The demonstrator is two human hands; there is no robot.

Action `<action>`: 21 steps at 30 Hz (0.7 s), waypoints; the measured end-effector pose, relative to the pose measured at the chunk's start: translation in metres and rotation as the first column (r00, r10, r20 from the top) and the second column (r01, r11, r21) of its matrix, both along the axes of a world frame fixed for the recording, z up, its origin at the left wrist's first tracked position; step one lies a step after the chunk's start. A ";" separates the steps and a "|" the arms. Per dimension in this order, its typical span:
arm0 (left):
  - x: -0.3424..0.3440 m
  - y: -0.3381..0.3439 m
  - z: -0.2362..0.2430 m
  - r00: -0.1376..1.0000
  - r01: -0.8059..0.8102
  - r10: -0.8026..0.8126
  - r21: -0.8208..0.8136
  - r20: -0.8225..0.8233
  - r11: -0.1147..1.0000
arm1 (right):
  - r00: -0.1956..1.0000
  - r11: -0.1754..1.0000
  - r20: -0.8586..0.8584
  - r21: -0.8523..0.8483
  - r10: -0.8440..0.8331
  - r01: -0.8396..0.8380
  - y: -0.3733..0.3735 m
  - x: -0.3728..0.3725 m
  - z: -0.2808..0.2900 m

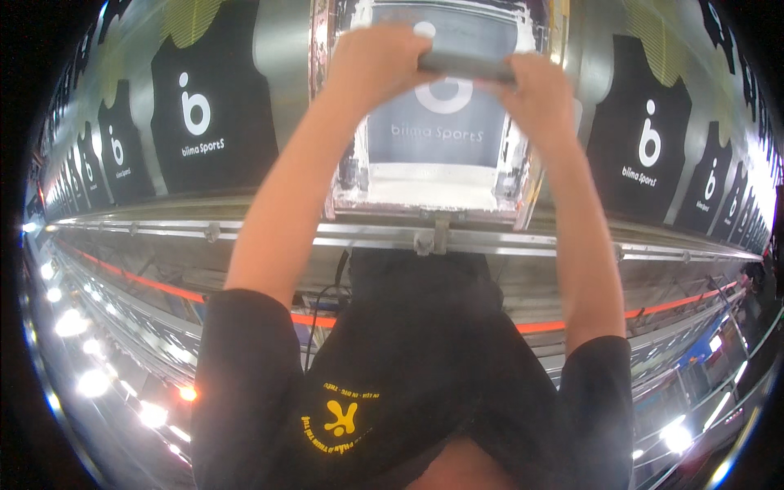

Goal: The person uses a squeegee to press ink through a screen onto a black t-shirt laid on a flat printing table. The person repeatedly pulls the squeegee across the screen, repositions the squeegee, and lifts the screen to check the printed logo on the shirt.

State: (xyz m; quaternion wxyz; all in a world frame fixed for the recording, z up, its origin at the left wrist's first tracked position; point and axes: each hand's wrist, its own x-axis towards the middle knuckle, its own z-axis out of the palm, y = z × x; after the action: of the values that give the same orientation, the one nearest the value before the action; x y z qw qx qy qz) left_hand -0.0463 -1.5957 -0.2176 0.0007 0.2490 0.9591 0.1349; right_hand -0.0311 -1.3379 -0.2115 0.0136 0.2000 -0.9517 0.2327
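Hall: dim at the rim, with bright lamps (91, 382) at eight o'clock and more at four o'clock.
Surface: one long, shiny surface (286, 98) runs across the upper half, from nine o'clock to three o'clock.
Edge: metal rail (523, 242) passes along the near side of the surface; below it goes an orange-red strip (171, 287).
Garment pieces: black, with white round emblem and lettering, lying flat in rows; the nearest are left piece (216, 151) at ten o'clock and right piece (645, 184) at two o'clock.
Frame: printing frame (324, 57) lies at twelve o'clock, its inner borders smeared with white paste (433, 181).
Bar: grey bar (465, 67) is above the frame at twelve o'clock, crossing the view of a white emblem; I cannot tell if it touches the mesh.
Left hand: left hand (388, 61), toward eleven, has its fingers curled around the bar's left end, rather blurred.
Right hand: right hand (537, 86), toward one, grips the right end, fingers also curled.
Clothing: black shirt (400, 327) with yellow print, at six o'clock.
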 end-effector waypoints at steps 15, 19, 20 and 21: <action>0.119 0.034 0.027 0.827 -0.027 0.056 -0.061 0.560 0.998 | 0.892 1.000 0.452 0.012 -0.018 0.014 0.032 0.117 0.012; 0.089 0.034 0.039 0.644 0.060 0.031 -0.091 0.764 0.994 | 0.787 0.997 0.615 -0.009 -0.053 0.074 0.030 0.105 0.013; 0.078 0.030 0.042 0.614 0.075 0.030 -0.096 0.789 0.993 | 0.712 0.993 0.696 0.015 -0.096 0.119 0.028 0.097 0.032; 0.071 0.025 0.046 0.638 0.028 0.011 -0.038 0.770 0.999 | 0.748 0.962 0.658 -0.142 -0.084 0.233 0.036 0.092 0.033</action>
State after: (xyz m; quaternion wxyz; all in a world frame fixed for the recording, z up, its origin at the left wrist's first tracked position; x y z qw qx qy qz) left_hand 0.0250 -1.5710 -0.1721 0.4148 0.1724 0.8694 0.2059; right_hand 0.0606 -1.3023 -0.1782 -0.2734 0.0227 -0.8805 0.3867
